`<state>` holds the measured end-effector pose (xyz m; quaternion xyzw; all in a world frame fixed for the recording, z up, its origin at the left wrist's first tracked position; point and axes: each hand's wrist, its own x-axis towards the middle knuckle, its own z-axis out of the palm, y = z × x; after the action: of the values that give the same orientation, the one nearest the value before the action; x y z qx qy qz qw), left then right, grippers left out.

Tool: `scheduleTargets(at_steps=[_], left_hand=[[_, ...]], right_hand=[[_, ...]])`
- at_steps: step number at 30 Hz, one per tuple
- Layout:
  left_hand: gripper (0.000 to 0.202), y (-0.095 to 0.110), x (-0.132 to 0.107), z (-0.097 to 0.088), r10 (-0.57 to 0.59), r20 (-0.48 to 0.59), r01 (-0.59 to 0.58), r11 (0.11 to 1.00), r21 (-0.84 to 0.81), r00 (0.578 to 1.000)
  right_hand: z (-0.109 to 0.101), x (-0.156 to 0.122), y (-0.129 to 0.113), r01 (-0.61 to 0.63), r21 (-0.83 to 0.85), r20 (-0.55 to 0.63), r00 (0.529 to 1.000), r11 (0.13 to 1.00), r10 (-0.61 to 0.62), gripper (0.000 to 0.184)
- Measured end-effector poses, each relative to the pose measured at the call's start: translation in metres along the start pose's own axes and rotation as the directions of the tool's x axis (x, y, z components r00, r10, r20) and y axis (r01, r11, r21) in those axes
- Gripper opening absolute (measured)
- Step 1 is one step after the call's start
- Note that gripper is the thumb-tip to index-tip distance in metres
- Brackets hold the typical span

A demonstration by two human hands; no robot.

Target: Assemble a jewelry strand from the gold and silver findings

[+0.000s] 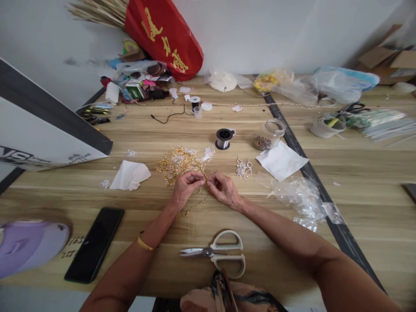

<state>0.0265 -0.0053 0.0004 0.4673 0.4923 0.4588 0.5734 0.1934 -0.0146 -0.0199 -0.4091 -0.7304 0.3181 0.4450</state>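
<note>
My left hand (187, 187) and my right hand (225, 190) meet fingertip to fingertip over the wooden table, both pinched closed. Between them a slim gold-coloured piece (203, 172) sticks up, its exact kind too small to tell. Below the fingers trails a thin gold beaded chain (195, 207). Just beyond my left hand lies a tangled heap of gold and silver jewellery pieces (177, 164). Right of my right hand is a small pile of silver pieces (243, 168). White-handled scissors (211, 252) lie between my forearms, blades pointing left.
A wire spool (223, 139), a glass jar of beads (269, 135) and white paper (282, 160) lie beyond my hands. Clear plastic bags (300, 199) are at the right. A black phone (95, 245) and a lilac object (34, 247) sit left.
</note>
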Motion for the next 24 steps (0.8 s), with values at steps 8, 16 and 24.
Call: scheduleTargets(at_steps=[8, 16, 24], left_hand=[[0.022, 0.0013, 0.0005, 0.0006, 0.013, -0.006, -0.013, 1.000, 0.021, 1.000], [0.019, 0.0021, -0.0003, 0.0005, 0.010, -0.020, -0.009, 0.998, 0.057, 1.000], [0.020, 0.0016, 0.0004, -0.0004, 0.011, -0.018, -0.010, 0.998, 0.058, 1.000]], right_hand=[[-0.0006, 0.0002, -0.0007, -0.007, 0.016, 0.006, 1.000, 1.000, 0.007, 0.012], [-0.0009, 0.0008, -0.0012, -0.018, 0.010, 0.015, 1.000, 1.000, 0.017, 0.012], [-0.0011, 0.0005, -0.0015, -0.018, 0.005, 0.015, 1.000, 1.000, 0.018, 0.013]])
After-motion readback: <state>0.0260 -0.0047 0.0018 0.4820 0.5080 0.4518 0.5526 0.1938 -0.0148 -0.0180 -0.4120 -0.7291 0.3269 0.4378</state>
